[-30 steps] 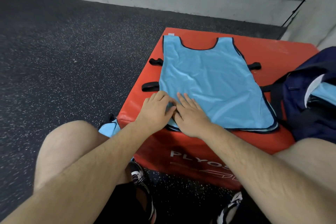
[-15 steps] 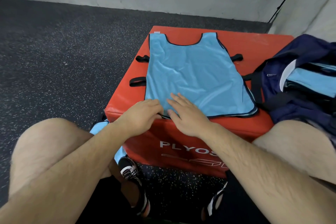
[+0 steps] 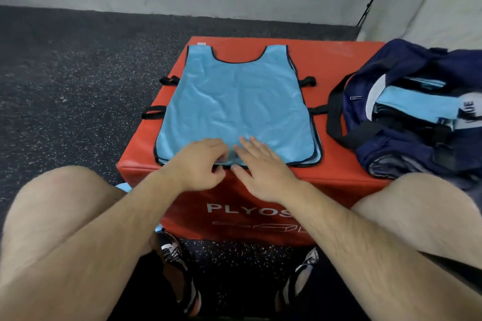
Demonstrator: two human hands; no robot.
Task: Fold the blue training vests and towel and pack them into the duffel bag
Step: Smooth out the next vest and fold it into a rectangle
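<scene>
Both at 6 o'clock of the vest [image 3: 234, 101]: your left hand [image 3: 200, 164] pinches its hem, your right hand [image 3: 263, 167] lies flat (fingers straight); neckline points to 12.

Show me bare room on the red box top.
Free: the far right corner of the box, between vest and duffel bag. Thin strips left and behind the vest. Crowded: near edge, where left hand and right hand meet the hem.

Both bare forearms [image 3: 125, 219] are stretched forward between raised knees [image 3: 65, 190]. The left hand [image 3: 199, 164] is seen with fingers [image 3: 217, 150] curled under; the right hand [image 3: 262, 167] is laid flat, fingers straight.
</scene>
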